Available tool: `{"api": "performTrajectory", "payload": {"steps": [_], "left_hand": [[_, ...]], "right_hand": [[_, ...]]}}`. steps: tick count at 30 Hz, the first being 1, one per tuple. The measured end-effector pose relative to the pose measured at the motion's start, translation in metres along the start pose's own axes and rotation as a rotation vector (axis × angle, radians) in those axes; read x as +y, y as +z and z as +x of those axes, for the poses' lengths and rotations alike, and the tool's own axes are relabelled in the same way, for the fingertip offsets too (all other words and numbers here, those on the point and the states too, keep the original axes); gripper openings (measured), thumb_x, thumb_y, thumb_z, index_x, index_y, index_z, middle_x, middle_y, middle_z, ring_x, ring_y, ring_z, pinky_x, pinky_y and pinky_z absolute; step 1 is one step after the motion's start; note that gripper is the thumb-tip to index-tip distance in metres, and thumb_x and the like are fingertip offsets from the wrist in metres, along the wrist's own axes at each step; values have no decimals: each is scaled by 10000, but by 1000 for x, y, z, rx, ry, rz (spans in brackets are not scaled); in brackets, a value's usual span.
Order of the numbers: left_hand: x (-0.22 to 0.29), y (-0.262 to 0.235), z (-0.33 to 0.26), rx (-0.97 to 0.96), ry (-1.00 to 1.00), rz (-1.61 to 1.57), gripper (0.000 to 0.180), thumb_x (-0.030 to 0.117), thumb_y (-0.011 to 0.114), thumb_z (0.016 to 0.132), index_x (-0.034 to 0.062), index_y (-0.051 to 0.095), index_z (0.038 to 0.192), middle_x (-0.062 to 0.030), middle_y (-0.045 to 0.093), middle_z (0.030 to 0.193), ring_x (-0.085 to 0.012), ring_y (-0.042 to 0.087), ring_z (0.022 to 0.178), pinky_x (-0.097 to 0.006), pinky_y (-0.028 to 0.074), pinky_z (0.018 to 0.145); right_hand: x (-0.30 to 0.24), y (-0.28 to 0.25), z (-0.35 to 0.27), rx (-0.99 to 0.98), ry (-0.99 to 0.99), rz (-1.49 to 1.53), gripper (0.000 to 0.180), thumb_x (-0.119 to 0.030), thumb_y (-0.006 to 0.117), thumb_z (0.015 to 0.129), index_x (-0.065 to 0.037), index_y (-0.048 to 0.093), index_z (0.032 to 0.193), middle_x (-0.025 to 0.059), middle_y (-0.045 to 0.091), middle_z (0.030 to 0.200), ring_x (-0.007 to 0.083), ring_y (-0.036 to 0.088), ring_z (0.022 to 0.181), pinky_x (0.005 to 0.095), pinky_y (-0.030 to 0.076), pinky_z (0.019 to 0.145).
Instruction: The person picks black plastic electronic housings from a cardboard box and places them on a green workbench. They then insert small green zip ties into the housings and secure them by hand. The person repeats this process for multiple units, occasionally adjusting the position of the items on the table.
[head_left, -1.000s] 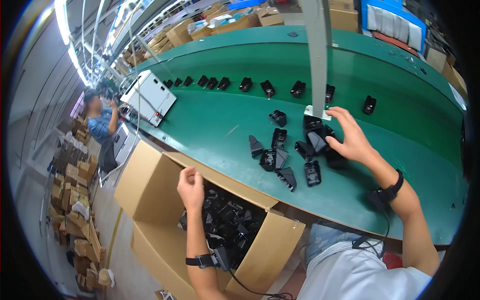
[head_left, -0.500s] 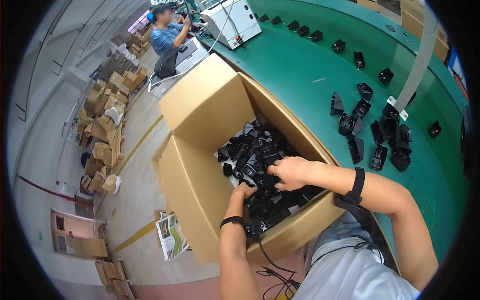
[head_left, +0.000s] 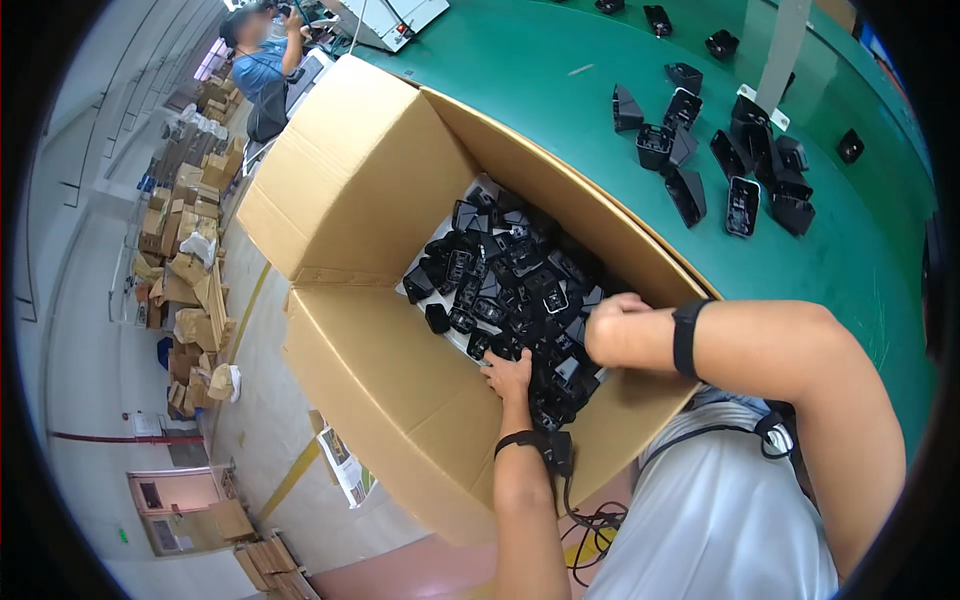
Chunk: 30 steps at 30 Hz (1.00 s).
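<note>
A deep cardboard box (head_left: 380, 345) stands open in front of me, its bottom covered by a heap of black plastic housings (head_left: 490, 285). My left hand (head_left: 509, 374) reaches into the box at the near side of the heap. Its thumb and fingers are spread and touch the parts; nothing is visibly gripped. Over the right part of the heap, close to the box's right wall, is my right hand (head_left: 618, 325). It is smeared by motion and its fingers are turned away, so what it holds, if anything, is hidden.
On the green workbench (head_left: 520, 90) to the right lie several more black housings (head_left: 742, 205) around a metal post (head_left: 785, 55). A white machine (head_left: 400, 15) and a person in blue (head_left: 260, 65) are at the far end. Stacked cartons (head_left: 190, 270) line the floor at left. Cables (head_left: 600, 525) hang below the box.
The view has shifted, with the box showing more from above. My right hand has moved right, toward the box wall. My left hand has spread its fingers on the heap.
</note>
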<state>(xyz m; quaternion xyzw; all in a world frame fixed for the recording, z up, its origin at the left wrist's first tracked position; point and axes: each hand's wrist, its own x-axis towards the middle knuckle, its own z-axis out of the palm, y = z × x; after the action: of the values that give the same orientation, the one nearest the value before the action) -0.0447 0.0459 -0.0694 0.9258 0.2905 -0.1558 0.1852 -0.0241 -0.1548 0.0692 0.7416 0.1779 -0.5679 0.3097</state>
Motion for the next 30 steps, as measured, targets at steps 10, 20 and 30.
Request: {"api": "performTrajectory", "payload": {"steps": [10,20,30], "left_hand": [[27,12,-7,-35,-13,48,926,500,792,657,139,402,1415,-338,276,1455,-561,387,1276,-591,404,1035],[6,14,-39,95,-54,75,774,576,729,690,156,532,1310,-223,382,1311,-427,408,1218,-601,414,951],[26,29,-70,154,24,113,756,527,671,739,125,491,1353,-219,495,1260,-428,448,1193,-606,407,938]], "right_hand": [[93,-60,-200,472,-112,27,295,-300,677,802,-117,761,1017,94,734,1035,301,689,934,469,560,799],[28,-40,11,732,-12,1089,418,-322,666,835,-71,707,1166,160,648,1265,316,642,1143,526,517,934],[19,47,59,563,180,1019,953,-585,615,870,76,290,1475,166,618,1296,317,641,1134,528,553,843]]}}
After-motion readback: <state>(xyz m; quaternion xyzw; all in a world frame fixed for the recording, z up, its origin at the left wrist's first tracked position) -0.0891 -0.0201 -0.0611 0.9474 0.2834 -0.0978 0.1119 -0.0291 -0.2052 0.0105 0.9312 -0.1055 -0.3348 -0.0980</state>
